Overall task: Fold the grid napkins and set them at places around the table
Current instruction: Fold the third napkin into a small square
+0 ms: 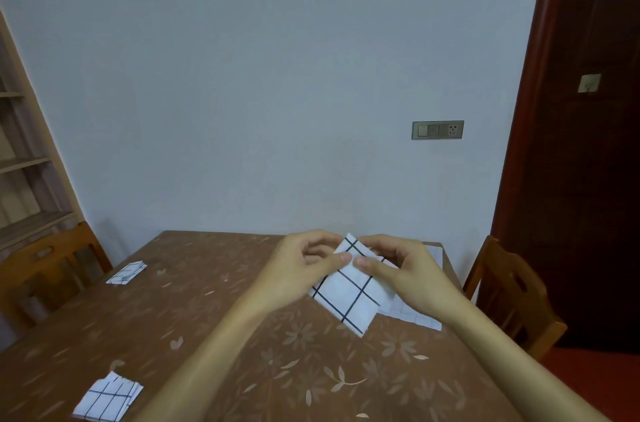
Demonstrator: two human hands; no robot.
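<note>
In the head view, the folding step was in hand. The left hand (304, 266) and the right hand (405, 271) both pinched the upper edge of a grid napkin (349, 293), thumbs in front and fingers curled behind, the two thumb tips almost meeting at its middle. The napkin was partly folded and hung tilted like a diamond just above the tabletop (214, 300), towards the far right corner, its lower point dangling near the cloth.

Under it and beneath the right wrist, a flat napkin (415, 317) with a finer grid lay along the right edge, seemingly not yet folded. Two folded napkins were already set out: one at the left edge (126, 272), towards the far corner and in front of the left chair (52, 262), and one near the front left corner (109, 399). A right chair (512, 297) stood by the right edge.

By my judgement the task was about half done. The next move would call for bringing the pinched edge over to close the fold, pressing the crease flat, and then laying the napkin at a place without one, most likely on the right side.
</note>
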